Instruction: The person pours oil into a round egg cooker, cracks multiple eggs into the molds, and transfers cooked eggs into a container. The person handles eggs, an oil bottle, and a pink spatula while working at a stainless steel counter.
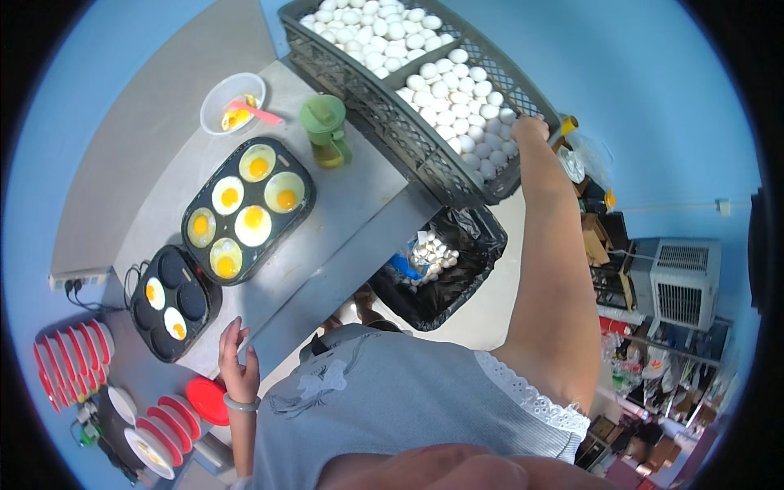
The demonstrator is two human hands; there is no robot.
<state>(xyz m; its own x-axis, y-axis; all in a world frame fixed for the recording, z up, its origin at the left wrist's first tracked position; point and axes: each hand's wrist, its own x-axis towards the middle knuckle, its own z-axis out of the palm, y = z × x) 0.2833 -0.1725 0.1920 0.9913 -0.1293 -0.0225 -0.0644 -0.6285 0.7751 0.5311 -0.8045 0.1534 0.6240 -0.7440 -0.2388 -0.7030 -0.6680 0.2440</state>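
Observation:
My right hand (530, 128) is at the right side of a grey plastic crate (392, 101), curled against the white eggs (450, 98); whether it grips one is hidden. My left hand (239, 361) is raised beside the counter's front edge, fingers apart, holding nothing. Left of centre, a black egg pan (269, 245) holds an egg in each of its round cups. A second black pan (214, 306) has two cooked eggs (175, 323) and several bare cups. Behind them stand a white bowl (211, 104) with egg and a pink spatula (263, 114), and a green-lidded oil jug (323, 116).
Below the counter (343, 208), a bin lined with a black bag (471, 282) holds eggshells. Red-and-white stacked containers (73, 361) and a red lid (208, 401) sit at lower left. A power strip (79, 280) with cables is by the wall. An air cooler (686, 275) stands far right.

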